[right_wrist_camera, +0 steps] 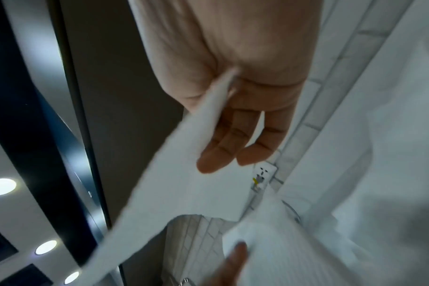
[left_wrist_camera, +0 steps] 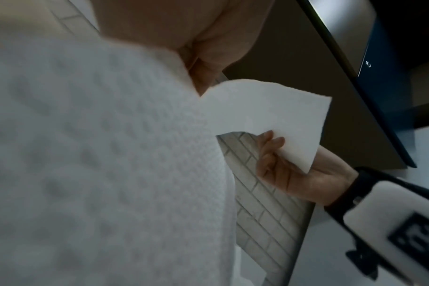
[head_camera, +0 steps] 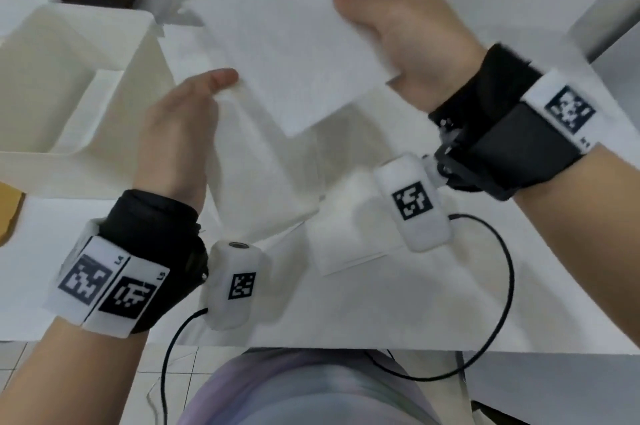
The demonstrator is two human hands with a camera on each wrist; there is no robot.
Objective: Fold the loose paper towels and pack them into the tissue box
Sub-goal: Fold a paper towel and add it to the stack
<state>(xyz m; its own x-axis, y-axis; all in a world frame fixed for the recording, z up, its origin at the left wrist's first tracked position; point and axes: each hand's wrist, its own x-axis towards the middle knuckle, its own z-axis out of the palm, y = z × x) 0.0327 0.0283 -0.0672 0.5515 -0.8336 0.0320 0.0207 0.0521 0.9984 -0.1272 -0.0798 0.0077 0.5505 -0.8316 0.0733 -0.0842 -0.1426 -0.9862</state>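
While aloft, embossed white paper towel (head_camera: 294,46)

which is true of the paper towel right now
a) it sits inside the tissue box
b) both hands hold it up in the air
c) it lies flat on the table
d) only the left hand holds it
b: the paper towel is lifted above the table, with the left hand pinching its near edge and the right hand gripping its far corner.
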